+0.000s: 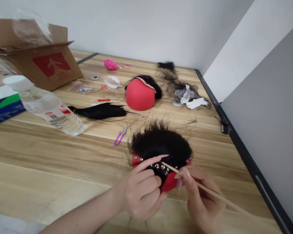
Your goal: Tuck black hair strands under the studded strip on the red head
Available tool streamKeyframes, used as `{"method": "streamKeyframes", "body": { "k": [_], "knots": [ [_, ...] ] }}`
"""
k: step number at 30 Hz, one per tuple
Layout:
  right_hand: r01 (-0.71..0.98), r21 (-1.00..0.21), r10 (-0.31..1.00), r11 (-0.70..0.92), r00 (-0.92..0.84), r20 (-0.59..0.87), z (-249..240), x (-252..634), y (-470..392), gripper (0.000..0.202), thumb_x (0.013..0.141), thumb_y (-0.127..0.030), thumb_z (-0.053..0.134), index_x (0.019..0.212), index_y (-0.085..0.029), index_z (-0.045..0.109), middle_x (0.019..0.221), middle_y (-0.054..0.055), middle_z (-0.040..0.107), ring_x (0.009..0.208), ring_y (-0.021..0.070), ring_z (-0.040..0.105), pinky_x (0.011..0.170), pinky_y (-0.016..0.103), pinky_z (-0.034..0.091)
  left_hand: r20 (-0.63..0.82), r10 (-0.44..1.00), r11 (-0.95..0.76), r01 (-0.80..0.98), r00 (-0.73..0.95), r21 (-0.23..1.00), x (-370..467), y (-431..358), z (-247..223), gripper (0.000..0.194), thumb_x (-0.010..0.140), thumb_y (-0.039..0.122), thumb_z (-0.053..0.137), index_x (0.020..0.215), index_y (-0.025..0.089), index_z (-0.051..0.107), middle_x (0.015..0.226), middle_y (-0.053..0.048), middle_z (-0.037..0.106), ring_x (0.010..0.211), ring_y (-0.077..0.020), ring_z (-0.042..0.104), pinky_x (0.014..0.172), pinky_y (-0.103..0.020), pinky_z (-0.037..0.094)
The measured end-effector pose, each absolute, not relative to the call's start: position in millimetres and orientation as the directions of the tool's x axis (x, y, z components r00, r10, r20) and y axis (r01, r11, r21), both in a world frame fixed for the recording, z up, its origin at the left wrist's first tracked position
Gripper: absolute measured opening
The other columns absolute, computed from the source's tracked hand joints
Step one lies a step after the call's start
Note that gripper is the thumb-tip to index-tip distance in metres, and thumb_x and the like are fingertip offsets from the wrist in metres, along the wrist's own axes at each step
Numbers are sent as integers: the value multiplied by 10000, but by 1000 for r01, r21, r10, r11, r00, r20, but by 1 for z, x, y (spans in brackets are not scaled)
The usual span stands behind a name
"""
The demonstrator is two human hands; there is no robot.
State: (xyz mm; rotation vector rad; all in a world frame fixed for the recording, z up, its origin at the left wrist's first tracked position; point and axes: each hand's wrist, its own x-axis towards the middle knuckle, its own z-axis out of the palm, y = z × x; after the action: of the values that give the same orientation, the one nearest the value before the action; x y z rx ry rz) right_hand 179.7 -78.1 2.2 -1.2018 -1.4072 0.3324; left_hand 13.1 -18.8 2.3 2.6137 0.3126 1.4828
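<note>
A black hairpiece (161, 143) is pinned with several shiny round-headed pins (163, 167) onto a red form (170, 182) near the table's front. My left hand (143, 187) curls its fingers against the hairpiece's near edge, its index finger stretched along the hairline above the pins. Between the fingers of my right hand (201, 191) is a thin wooden stick (216, 194). The stick's tip meets the hairpiece's edge close to my left index fingertip. My hands hide part of the red form. Purple thread snips (120, 136) lie just left of the hairpiece.
Behind stands a red dome (140, 95) with black hair on it. A black hair bundle (100, 111), a tilted water bottle (48, 109) and a cardboard box (44, 61) are leftward. Crumpled grey-white material (187, 94) and loose hair lie right. The table's dark edge (249, 162) runs along the right.
</note>
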Motion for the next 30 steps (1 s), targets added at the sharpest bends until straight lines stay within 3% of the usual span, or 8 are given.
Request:
{"method": "streamKeyframes", "body": {
  "k": [17,30],
  "knots": [
    [422,-806,822,414,208,531,5,178,-80,140,859,-75,567,873,-196,635,795,2,643,737,124,592,667,233,480,828,224,-975,115,514,192,13,-18,-1,264,758,62,493,504,130,499,574,-19,524,534,-91,400,936,-481,561],
    [436,-809,822,395,226,523,3,178,-79,131,863,-94,572,868,-202,645,767,-11,654,651,109,585,607,225,473,833,216,-976,118,509,181,13,-18,-2,253,742,54,495,501,131,498,568,-17,511,539,-93,394,941,-484,558]
  ]
}}
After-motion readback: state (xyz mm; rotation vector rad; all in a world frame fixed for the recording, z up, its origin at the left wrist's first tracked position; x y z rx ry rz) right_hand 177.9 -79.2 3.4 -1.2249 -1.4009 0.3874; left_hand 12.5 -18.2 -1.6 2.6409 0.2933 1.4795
